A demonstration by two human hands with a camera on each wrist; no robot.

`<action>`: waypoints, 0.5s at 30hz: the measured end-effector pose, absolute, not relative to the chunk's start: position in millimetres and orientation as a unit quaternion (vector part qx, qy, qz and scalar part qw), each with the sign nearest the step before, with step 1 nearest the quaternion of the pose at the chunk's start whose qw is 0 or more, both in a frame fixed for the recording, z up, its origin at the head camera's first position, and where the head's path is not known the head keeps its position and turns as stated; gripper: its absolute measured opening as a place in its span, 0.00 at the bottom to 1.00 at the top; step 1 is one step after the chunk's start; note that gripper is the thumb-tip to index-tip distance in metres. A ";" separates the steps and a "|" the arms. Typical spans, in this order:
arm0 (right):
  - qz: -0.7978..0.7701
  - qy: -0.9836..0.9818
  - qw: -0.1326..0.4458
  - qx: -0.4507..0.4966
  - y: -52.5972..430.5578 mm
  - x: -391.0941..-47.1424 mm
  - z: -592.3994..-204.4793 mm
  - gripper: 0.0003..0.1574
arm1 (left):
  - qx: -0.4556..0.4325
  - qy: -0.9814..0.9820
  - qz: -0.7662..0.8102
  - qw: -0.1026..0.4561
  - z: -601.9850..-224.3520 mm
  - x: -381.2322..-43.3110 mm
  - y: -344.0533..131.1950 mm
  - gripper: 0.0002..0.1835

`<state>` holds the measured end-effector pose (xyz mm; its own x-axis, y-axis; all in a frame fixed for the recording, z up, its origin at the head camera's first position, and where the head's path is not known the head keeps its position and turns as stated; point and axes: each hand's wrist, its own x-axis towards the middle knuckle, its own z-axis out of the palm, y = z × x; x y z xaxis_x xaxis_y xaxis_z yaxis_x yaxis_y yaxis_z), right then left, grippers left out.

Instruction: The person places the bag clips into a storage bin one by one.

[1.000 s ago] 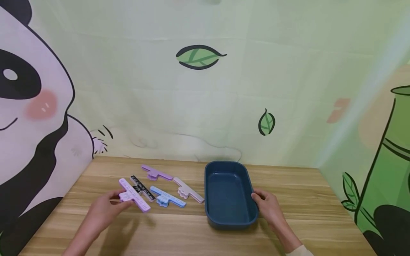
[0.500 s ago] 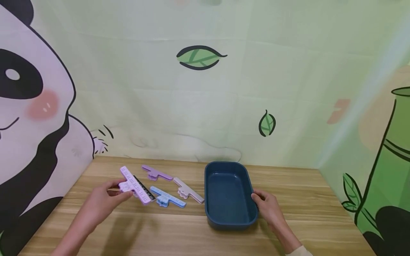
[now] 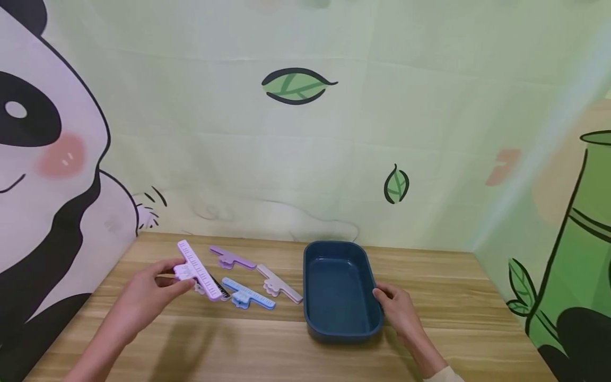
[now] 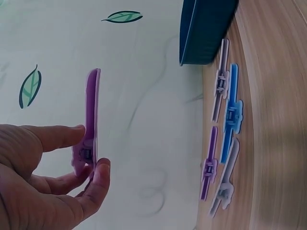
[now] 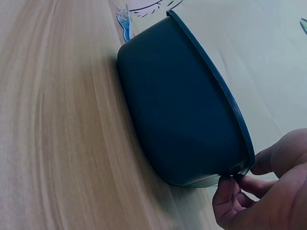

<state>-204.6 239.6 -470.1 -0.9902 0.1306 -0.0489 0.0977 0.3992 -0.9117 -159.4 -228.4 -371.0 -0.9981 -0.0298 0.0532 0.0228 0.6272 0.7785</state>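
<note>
My left hand [image 3: 145, 297] pinches a light purple clip [image 3: 200, 273] with a ruler-like bar, raised above the table. In the left wrist view the held clip [image 4: 92, 110] shows its spring, with thumb and fingers around its grip. Below it lies a black clip [image 3: 221, 289], partly hidden. A blue clip [image 3: 248, 295], a darker purple clip [image 3: 234, 259] and a pale pinkish clip [image 3: 280, 285] lie close by. At the right, my right hand [image 3: 400, 312] grips the side rim of a dark blue bin [image 3: 343, 338], whose inside holds nothing. Its fingers [image 5: 228, 196] curl under that rim.
The wooden table [image 3: 267, 350] runs back to a pale green cloth backdrop [image 3: 215, 132] printed with leaves, a panda and bamboo. The bin stands right of the loose clips, near the table's back edge.
My left hand has lifted the light purple clip upward and away from me, so it now covers much of the black clip. My right hand stays on the bin.
</note>
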 end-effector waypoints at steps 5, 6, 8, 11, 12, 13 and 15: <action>0.545 -0.835 0.019 -0.067 238.0 -205.3 -469.9 0.24 | 0.002 -0.903 -0.429 0.029 -370.7 -159.6 -228.0 0.33; 0.546 -0.835 0.020 -0.067 237.8 -205.1 -469.6 0.24 | 0.000 -0.902 -0.430 0.029 -370.8 -159.9 -227.6 0.33; 0.545 -0.835 0.022 -0.065 237.6 -204.8 -469.1 0.23 | -0.004 -0.902 -0.431 0.028 -371.0 -160.6 -226.6 0.33; 0.545 -0.836 0.025 -0.064 237.4 -203.9 -468.2 0.23 | -0.014 -0.900 -0.434 0.026 -371.3 -162.5 -224.1 0.32; 0.545 -0.836 0.025 -0.064 237.5 -203.7 -468.0 0.22 | -0.017 -0.899 -0.436 0.025 -371.3 -162.9 -222.8 0.32; 0.544 -0.836 0.025 -0.064 237.6 -203.5 -468.0 0.22 | -0.020 -0.899 -0.436 0.024 -371.3 -163.4 -221.4 0.31; 0.544 -0.836 0.026 -0.062 237.7 -203.0 -467.8 0.22 | -0.027 -0.897 -0.441 0.022 -370.8 -164.2 -218.2 0.31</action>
<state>-203.0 237.7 -467.8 -0.9909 0.1324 -0.0250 0.0764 0.3996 -0.9135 -164.2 -218.2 -370.8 -0.9976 0.0295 0.0626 0.0676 0.6091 0.7902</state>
